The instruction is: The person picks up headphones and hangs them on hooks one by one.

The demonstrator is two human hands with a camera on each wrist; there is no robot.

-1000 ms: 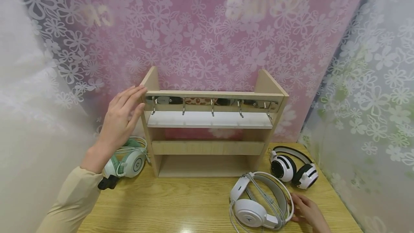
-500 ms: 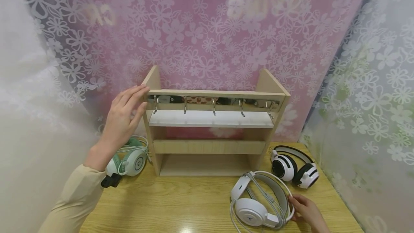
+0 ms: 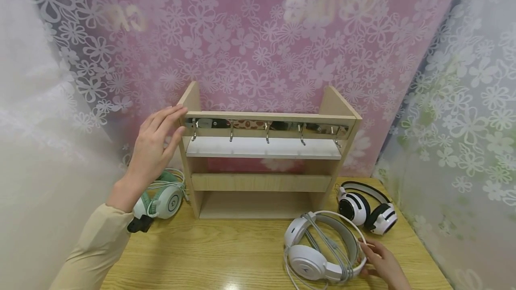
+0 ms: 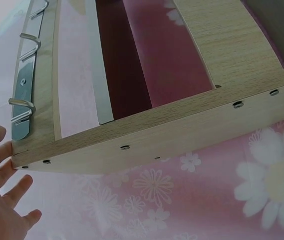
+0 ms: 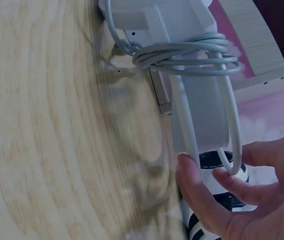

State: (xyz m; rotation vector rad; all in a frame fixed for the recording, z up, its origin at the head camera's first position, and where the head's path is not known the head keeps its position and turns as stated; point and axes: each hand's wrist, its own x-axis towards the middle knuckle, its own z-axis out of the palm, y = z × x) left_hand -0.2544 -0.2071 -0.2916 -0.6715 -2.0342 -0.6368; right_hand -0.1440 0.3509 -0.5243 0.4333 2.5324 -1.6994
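Observation:
A wooden rack [image 3: 262,182] with a row of metal hooks [image 3: 267,132] stands at the back of the table. My left hand [image 3: 157,142] rests with straight fingers against its upper left corner; the left wrist view shows the fingertips [image 4: 4,150] at the rack's edge [image 4: 146,135]. White headphones [image 3: 318,254] with the cable wound round the band lie in front of the rack on the right. My right hand [image 3: 376,261] pinches their headband [image 5: 201,110] between thumb and fingers [image 5: 221,180], and the band is tilted up off the table.
Mint-green headphones [image 3: 161,198] lie left of the rack, below my left arm. Black-and-white headphones [image 3: 364,209] lie right of it. The wooden table [image 3: 225,254] is ringed by flowered curtains [image 3: 258,35] at the back and both sides.
My right hand has closed on the white headphones' band and tipped them up, shifting them slightly left. My left hand stays at the rack's corner.

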